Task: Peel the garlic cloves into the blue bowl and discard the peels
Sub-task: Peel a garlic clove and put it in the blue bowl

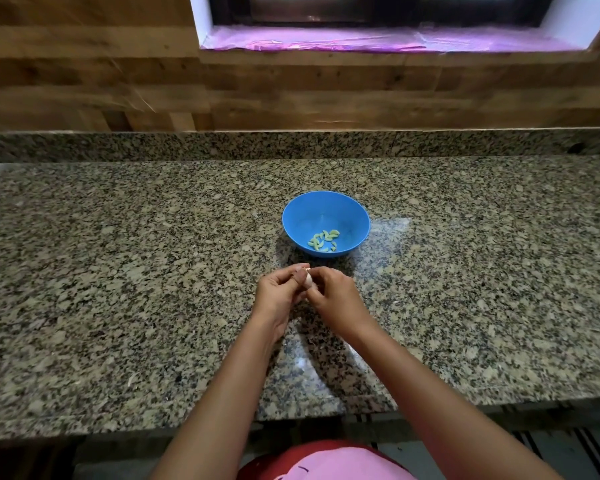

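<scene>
Pinching one white garlic piece [308, 279] together at frame centre, the left hand [280, 293] and right hand [329, 291] hover just below the blue bowl [298, 216] of peeled cloves [323, 240].

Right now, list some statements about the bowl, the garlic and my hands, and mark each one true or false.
1. The blue bowl holds several peeled cloves. True.
2. The bowl stands on a wooden board. False: it stands directly on the granite counter.
3. The left hand and the right hand both hold the garlic with curled fingers. True.
4. The hands are working inside the bowl. False: they are on the near side of it, outside its rim.
</scene>
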